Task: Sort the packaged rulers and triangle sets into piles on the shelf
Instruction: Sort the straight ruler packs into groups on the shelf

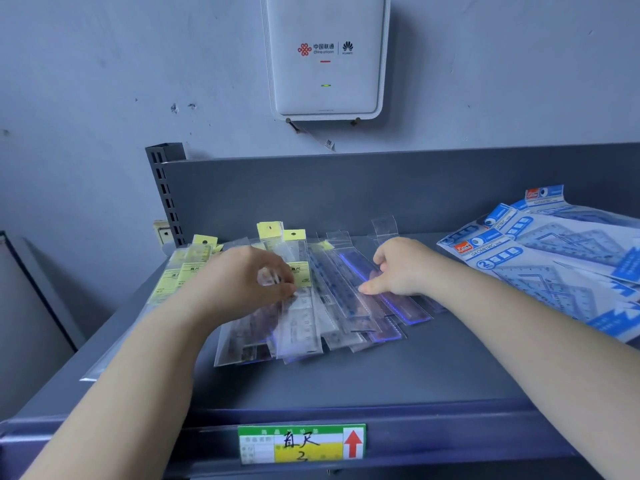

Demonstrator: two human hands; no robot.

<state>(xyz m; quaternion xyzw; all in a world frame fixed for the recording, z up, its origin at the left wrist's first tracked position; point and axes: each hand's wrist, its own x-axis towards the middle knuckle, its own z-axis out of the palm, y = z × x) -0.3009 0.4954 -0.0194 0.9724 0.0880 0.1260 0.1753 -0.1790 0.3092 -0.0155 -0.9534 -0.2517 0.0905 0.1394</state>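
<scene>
Clear-sleeved rulers (304,323) lie fanned across the middle of the grey shelf (398,375). Rulers with yellow header cards (173,275) are piled at the left. Blue-and-white triangle set packs (554,254) overlap at the right. My left hand (249,278) pinches the top of a clear ruler sleeve (273,277) between thumb and fingers. My right hand (398,268) rests on a purple-edged ruler (398,299), thumb pressed flat on the sleeve and fingers bent over it.
A grey back panel (381,192) and a slotted upright (166,195) close off the shelf's rear. A white wall box (325,57) hangs above. A green-and-yellow price tag (301,443) sits on the front lip.
</scene>
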